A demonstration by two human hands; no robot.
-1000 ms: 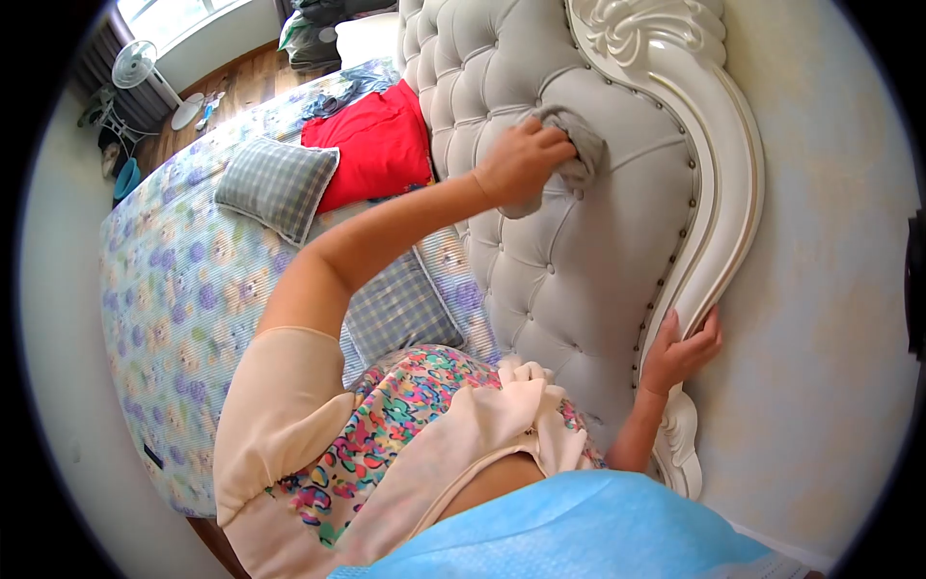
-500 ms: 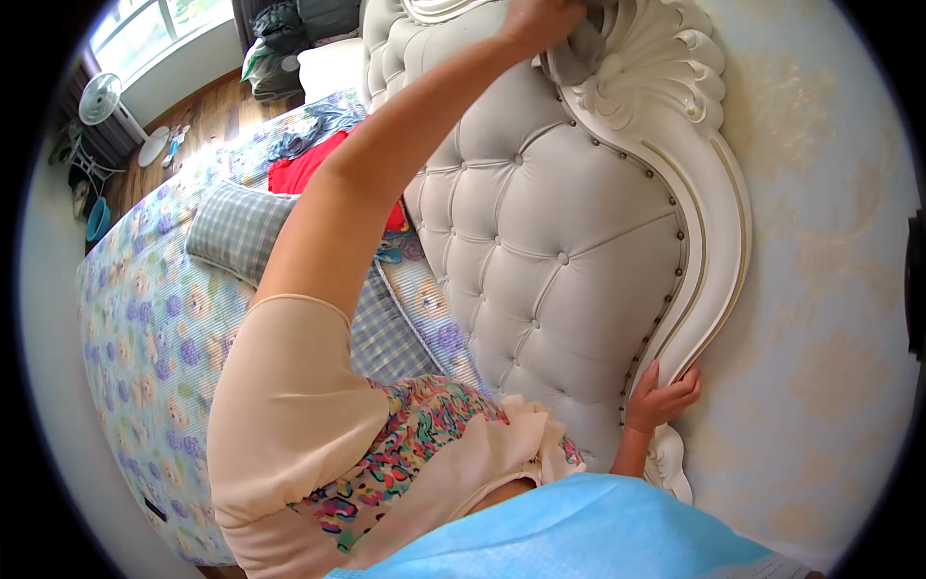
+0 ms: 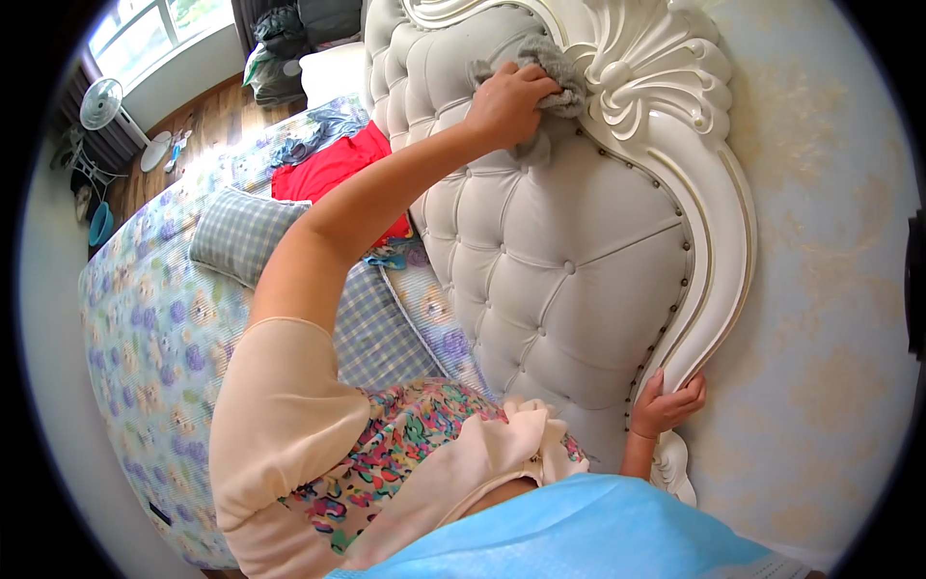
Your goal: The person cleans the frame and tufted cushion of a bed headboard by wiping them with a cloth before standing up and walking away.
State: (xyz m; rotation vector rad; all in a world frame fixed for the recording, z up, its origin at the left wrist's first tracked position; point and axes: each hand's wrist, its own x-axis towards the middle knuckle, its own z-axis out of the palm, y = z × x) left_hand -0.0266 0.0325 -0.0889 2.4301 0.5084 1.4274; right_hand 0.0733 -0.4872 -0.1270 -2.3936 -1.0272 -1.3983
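My left hand (image 3: 511,104), with the arm stretched forward, is closed on a bunched grey cloth (image 3: 558,79). The cloth rests against the upper part of the beige tufted headboard (image 3: 511,251), just beside the carved shell ornament (image 3: 637,72). Low on the right, my right hand (image 3: 666,405) is wrapped around the white curved headboard frame (image 3: 723,289). Its thumb lies on the near face, and some of the fingers are hidden behind the frame.
The bed (image 3: 145,357) with a floral cover extends to the left. On it lie a checked pillow (image 3: 236,236), a checked cushion (image 3: 376,328) and red fabric (image 3: 328,166). A fan (image 3: 101,104) and dark bags (image 3: 280,58) stand beyond. Patterned wall (image 3: 820,289) borders the right side.
My left hand has brought the cloth down and left from the shell ornament onto the upper padding. My right hand keeps its grip on the frame. The view has shifted slightly.
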